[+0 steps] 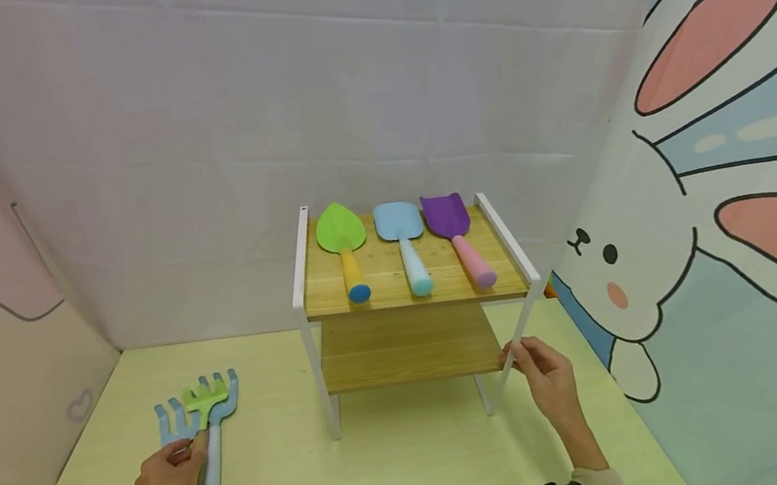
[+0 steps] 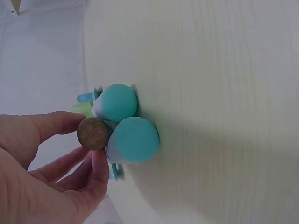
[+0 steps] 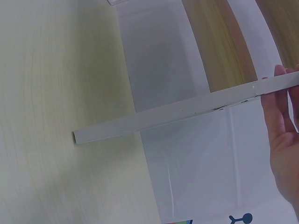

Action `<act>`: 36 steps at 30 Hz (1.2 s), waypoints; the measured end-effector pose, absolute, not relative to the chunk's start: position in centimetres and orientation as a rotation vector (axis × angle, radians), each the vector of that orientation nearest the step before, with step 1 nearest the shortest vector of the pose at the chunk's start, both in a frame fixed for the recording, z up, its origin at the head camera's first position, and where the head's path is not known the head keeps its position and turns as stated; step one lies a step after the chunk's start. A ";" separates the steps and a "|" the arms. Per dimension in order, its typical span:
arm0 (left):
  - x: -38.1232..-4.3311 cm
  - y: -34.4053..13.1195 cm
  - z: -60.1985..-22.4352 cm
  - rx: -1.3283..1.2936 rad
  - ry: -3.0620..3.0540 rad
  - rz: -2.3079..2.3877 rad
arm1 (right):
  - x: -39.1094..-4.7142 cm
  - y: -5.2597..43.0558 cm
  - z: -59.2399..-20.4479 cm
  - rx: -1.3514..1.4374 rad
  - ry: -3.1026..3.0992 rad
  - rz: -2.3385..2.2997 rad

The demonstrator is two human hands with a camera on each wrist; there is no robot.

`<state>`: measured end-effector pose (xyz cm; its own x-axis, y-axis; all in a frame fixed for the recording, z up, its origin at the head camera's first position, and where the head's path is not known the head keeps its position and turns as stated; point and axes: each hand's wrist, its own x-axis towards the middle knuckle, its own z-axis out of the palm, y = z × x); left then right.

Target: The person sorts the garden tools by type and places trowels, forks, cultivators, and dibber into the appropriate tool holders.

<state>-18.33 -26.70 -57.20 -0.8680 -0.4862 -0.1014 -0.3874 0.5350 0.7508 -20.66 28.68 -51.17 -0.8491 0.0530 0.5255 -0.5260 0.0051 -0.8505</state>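
My left hand (image 1: 164, 483) pinches the brown handle of a small green hand rake (image 1: 204, 399) between thumb and fingers; the handle's round end (image 2: 93, 134) faces the left wrist view. Two light-blue hand rakes (image 1: 215, 454) with turquoise handle ends (image 2: 137, 139) lie on the table, right beside and partly beneath the green one. Whether the green rake still rests on them I cannot tell. On the other side, my right hand (image 1: 553, 386) holds the white front leg (image 3: 163, 112) of a two-tier wooden shelf (image 1: 409, 346), fingers partly hidden behind it.
On the shelf's top board lie a green trowel (image 1: 340, 228) with yellow handle, a light-blue shovel (image 1: 398, 221) and a purple shovel (image 1: 447, 216) with pink handle, side by side. Pale cloth walls (image 1: 203, 177) stand behind, with a cartoon rabbit print (image 1: 625, 244) at right.
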 end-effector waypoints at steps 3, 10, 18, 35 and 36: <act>-18.2 -26.7 -57.0 0.747 -2.677 -1.225 | -20.7 28.7 -51.2 0.491 -1.879 1.897; -17.8 -26.4 -56.8 0.746 -2.704 -1.188 | -20.7 28.7 -51.3 0.482 -1.879 1.906; -17.7 -26.4 -56.7 0.694 -2.743 -1.131 | -20.7 28.7 -51.3 0.485 -1.879 1.905; -17.7 -28.3 -56.8 0.651 -2.817 -1.588 | -20.6 28.7 -51.2 0.473 -1.882 1.912; -17.7 -28.4 -56.8 0.651 -2.808 -1.633 | -20.6 28.7 -51.2 0.469 -1.883 1.911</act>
